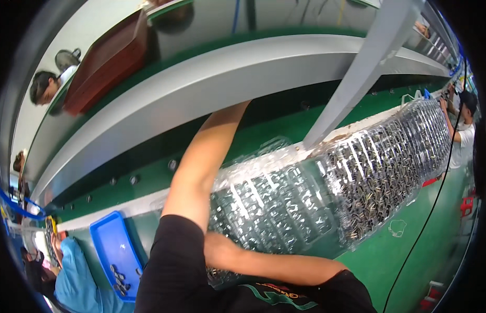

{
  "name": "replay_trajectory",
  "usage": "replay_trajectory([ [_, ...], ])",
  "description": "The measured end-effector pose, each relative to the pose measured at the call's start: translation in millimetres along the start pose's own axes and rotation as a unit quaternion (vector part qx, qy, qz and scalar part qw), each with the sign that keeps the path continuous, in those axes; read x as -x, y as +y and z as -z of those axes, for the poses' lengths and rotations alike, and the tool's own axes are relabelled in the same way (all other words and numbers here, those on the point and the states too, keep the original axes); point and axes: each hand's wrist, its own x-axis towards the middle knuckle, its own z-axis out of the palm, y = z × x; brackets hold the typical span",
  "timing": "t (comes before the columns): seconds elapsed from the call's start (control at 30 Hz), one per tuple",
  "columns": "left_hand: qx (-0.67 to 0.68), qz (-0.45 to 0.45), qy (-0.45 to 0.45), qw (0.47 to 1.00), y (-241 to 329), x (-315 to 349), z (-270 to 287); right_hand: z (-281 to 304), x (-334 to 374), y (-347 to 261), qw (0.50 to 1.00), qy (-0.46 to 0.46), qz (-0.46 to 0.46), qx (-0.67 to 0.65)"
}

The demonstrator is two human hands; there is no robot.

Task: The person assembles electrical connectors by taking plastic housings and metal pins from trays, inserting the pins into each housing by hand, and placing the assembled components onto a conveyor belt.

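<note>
My left arm [201, 156] reaches forward from a black sleeve and passes beneath a grey metal rail [285, 62]. The rail hides my left hand. My right forearm crosses in front of me toward the left. Its hand [219, 252] is bent in by my left elbow, next to a clear plastic blister tray [274, 208], and its fingers are hidden. Stacked clear trays [378, 177], filled with small dark and brassy parts, lie to the right of that tray.
A blue tray [110, 237] with a few dark parts lies at left. A slanted grey post [358, 73] rises from the bench. On the upper line sits a reddish-brown tray [110, 60]. Co-workers are at both sides. A black cable [423, 221] hangs at right.
</note>
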Motion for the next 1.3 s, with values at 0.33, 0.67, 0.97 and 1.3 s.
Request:
replay_trajectory([
  [0.33,0.101,-0.070,0.039,0.992,61.3,-36.7,-23.5,-22.7,29.8,40.7,0.992,0.095,0.063,-0.045],
  [0.67,0.434,0.449,-0.194,0.757,94.8,68.8,238.0,13.8,20.6,18.9,0.989,0.105,0.024,0.101],
  [0.97,0.617,0.530,0.044,0.581,142.1,210.8,348.0,62.3,18.9,11.0,0.876,0.195,-0.146,-0.417],
  [1.3,0.754,0.448,0.081,0.473,172.8,257.7,336.1,63.8,31.1,-17.8,0.961,0.270,-0.044,-0.048],
])
